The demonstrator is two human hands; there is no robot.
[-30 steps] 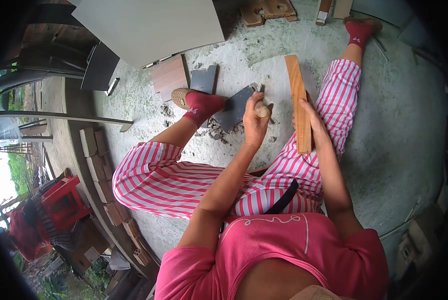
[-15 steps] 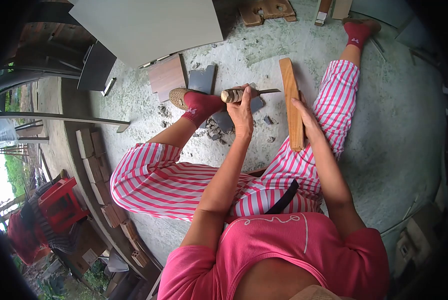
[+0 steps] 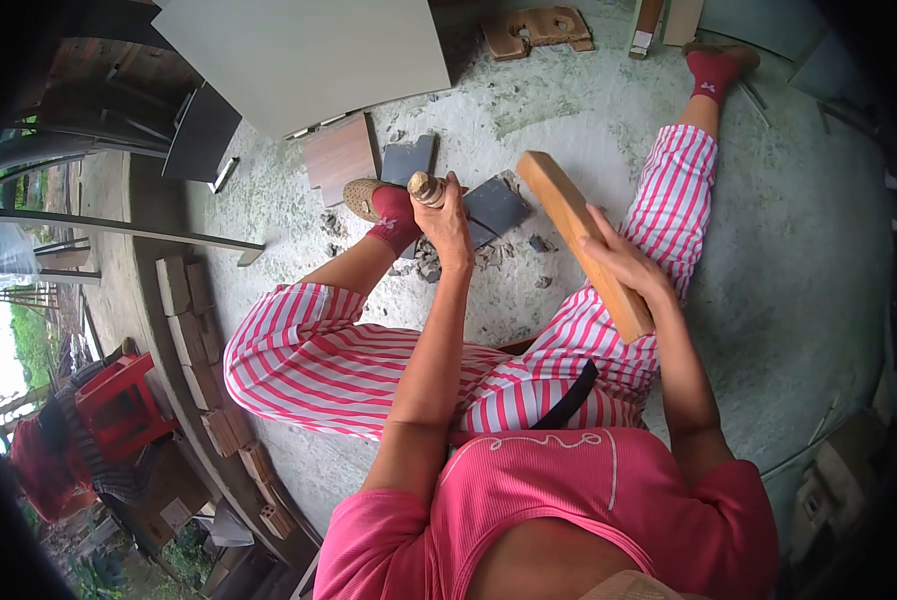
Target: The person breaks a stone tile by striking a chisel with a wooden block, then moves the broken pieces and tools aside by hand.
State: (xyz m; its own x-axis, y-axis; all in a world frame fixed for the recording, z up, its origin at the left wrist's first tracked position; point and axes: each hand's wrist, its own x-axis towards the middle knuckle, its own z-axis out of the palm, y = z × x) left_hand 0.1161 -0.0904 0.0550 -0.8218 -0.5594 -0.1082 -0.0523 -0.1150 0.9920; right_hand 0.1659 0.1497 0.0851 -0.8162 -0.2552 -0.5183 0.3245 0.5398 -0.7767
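Observation:
My left hand [image 3: 446,238] is closed round the thick wooden handle of a bladed tool [image 3: 426,189], held above the grey tile pieces [image 3: 498,205] near my left foot. The handle's butt points up towards me, and the blade is hidden. My right hand [image 3: 628,265] grips a long wooden block [image 3: 573,215] from its right side, with fingers stretched along its top. The block lies slantwise, its near end over my right thigh and its far end above the floor.
Broken tile bits [image 3: 428,262] lie scattered between my legs. Beyond my left foot are a wood-patterned tile [image 3: 340,160] and a large pale panel [image 3: 308,60]. A cut wooden piece [image 3: 536,33] lies further off. Bricks [image 3: 183,335] line the ledge at left, near a red plastic chair [image 3: 118,395].
My left hand has moved left and turned, so the handle now points up and the blade no longer shows. The wooden block has tilted, its far end leftward and its near end rightward.

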